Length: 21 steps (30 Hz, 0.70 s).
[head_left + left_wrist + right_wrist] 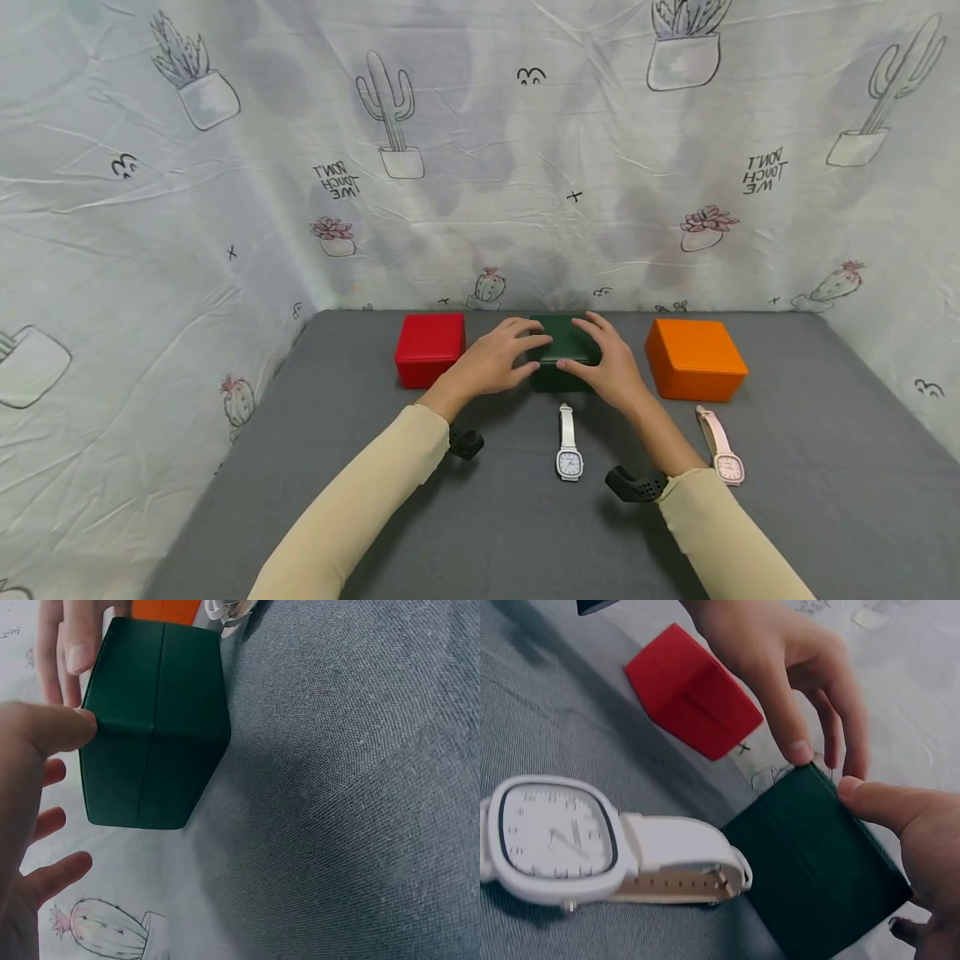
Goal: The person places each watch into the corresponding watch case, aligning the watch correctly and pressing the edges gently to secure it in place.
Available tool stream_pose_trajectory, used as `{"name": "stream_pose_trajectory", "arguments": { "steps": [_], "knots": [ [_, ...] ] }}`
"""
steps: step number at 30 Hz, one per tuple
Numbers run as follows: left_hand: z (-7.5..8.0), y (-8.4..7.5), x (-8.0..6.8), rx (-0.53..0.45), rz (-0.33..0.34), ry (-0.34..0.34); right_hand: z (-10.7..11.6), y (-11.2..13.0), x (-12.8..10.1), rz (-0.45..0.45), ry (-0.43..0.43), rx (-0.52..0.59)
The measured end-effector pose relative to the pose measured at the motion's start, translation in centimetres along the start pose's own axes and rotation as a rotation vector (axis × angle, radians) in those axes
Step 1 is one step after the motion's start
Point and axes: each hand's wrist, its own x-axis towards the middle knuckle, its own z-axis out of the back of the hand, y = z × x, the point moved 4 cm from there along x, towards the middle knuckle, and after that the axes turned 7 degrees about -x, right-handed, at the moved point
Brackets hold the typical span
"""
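Observation:
A dark green box (561,357) stands at the back middle of the grey table (525,533), between a red box (429,348) and an orange box (693,358). Both hands hold the green box. My left hand (517,352) has its thumb on the front seam and its fingers over the top. My right hand (594,350) clasps it from the other side. The left wrist view shows the green box (154,720) with the left thumb (56,727) on its seam. In the right wrist view the right thumb (881,808) rests on the edge of the green box (817,862).
A white watch (568,446) lies flat just in front of the green box, and a pink watch (722,450) lies in front of the orange box. A cactus-print cloth (480,150) walls the table at the back and both sides. The white watch (555,840) fills the right wrist view.

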Motion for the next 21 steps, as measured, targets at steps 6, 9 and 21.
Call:
{"name": "stream_pose_trajectory", "arguments": {
  "steps": [6, 9, 21],
  "knots": [
    [-0.3, -0.7, 0.4, -0.038, -0.009, 0.041, -0.5, -1.5, -0.2, -0.061, 0.049, 0.031],
    [-0.6, -1.2, 0.8, -0.032, -0.026, 0.063, -0.9, -2.2, -0.4, -0.1, 0.087, 0.045],
    [-1.8, -1.6, 1.4, 0.005, -0.049, 0.094, -1.4, -1.9, -1.0, -0.107, 0.077, 0.055]
  ]
}}
